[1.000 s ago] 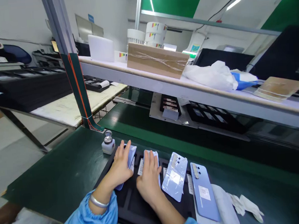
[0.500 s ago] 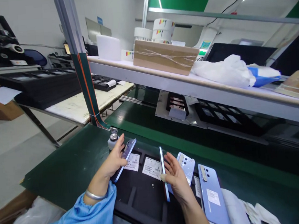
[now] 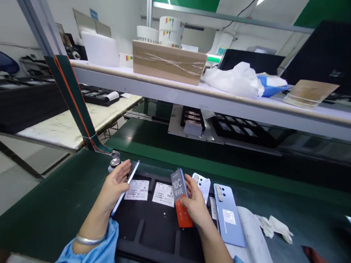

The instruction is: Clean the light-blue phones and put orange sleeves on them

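Observation:
My left hand (image 3: 114,187) grips a light blue phone (image 3: 125,187) tilted on its edge over the left side of a black foam tray (image 3: 153,234). My right hand (image 3: 195,205) holds a second phone (image 3: 181,202) upright, its screen side turned towards me with an orange and grey "10C WAVE" sticker. Two white labels (image 3: 137,190) lie in the tray's far pockets. Two more light blue phones lie back up to the right, one (image 3: 204,184) partly behind my right hand, the other (image 3: 229,218) on a white cloth (image 3: 257,242).
A small pump bottle (image 3: 114,162) stands beyond my left hand on the green mat. A crumpled white glove (image 3: 276,227) lies at the right. A shelf (image 3: 222,103) overhead carries a taped cardboard box (image 3: 168,65), label rolls and a white bag. Black trays sit behind under the shelf.
Both hands lifted their phones off the tray, uncovering the two labels. The right hand then turned its phone from edge-on to screen side facing me.

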Action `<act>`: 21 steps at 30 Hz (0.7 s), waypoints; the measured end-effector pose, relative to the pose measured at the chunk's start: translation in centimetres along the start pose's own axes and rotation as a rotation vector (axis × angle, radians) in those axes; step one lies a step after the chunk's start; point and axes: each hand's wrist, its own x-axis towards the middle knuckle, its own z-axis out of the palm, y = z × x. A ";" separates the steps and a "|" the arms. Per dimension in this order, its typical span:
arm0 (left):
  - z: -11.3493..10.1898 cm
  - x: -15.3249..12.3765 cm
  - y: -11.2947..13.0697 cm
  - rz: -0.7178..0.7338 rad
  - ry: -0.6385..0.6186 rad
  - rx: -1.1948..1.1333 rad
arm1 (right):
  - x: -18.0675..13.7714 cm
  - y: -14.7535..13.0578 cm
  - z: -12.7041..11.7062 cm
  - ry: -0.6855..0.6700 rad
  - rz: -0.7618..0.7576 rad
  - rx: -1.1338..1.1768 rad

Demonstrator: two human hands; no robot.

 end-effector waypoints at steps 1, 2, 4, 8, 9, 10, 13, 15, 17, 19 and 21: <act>-0.1 0.1 0.1 0.007 0.039 0.158 | 0.0 -0.1 -0.2 0.030 -0.007 -0.085; -0.3 0.1 0.3 0.001 0.071 0.363 | -0.1 -0.4 -0.3 0.039 -0.010 -0.170; -0.8 0.1 1.0 -0.040 0.089 0.761 | -0.2 -1.0 -0.7 0.010 -0.017 -0.279; -1.4 -1.0 2.7 -0.058 0.026 0.954 | -0.7 -2.6 -0.5 -0.028 -0.145 -0.196; -1.3 -1.6 3.0 -0.031 0.009 0.932 | -1.0 -2.9 -0.2 -0.032 -0.202 -0.158; -1.1 -2.3 3.1 0.010 0.003 0.880 | -1.4 -3.1 0.0 -0.036 -0.263 -0.128; -0.1 -4.7 2.8 0.202 0.077 0.585 | -2.5 -3.3 0.9 -0.016 -0.440 -0.093; 0.7 -6.1 2.1 0.347 0.147 0.420 | -3.2 -3.0 1.2 0.021 -0.530 -0.110; 1.2 -7.0 1.3 0.455 0.188 0.369 | -3.7 -2.7 1.3 0.042 -0.600 -0.144; 1.5 -7.6 0.7 0.525 0.226 0.354 | -3.9 -2.6 1.3 0.042 -0.669 -0.171; 1.5 -7.9 0.3 0.562 0.259 0.350 | -4.0 -2.7 1.3 0.029 -0.728 -0.186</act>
